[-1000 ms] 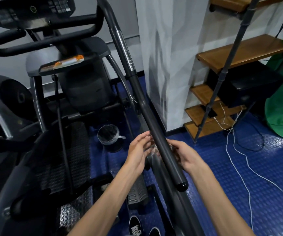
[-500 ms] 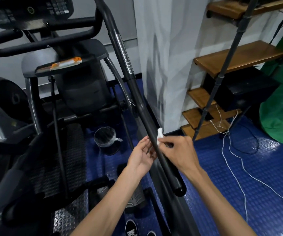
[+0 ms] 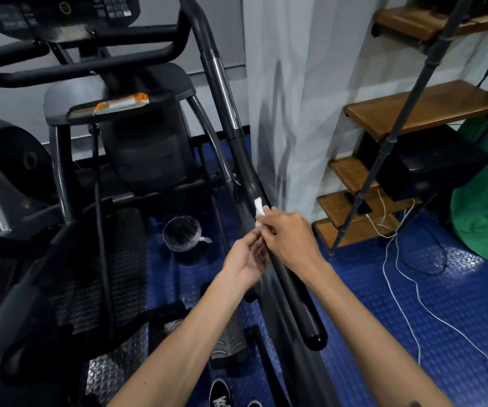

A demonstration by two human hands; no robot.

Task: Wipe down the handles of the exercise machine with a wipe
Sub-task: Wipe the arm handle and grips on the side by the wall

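White wipe [image 3: 259, 207] pinched by right hand [image 3: 291, 240] around the black handle [image 3: 283, 268], left hand [image 3: 244, 259] loosely cupping beside it; best to wrap fully and slide with steady pressure along the grip.

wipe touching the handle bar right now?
Touching. Head view: the right hand presses the white wipe against the black handle bar, no gap visible.

wipe [image 3: 259, 209] — now higher up handle [image 3: 281, 265]
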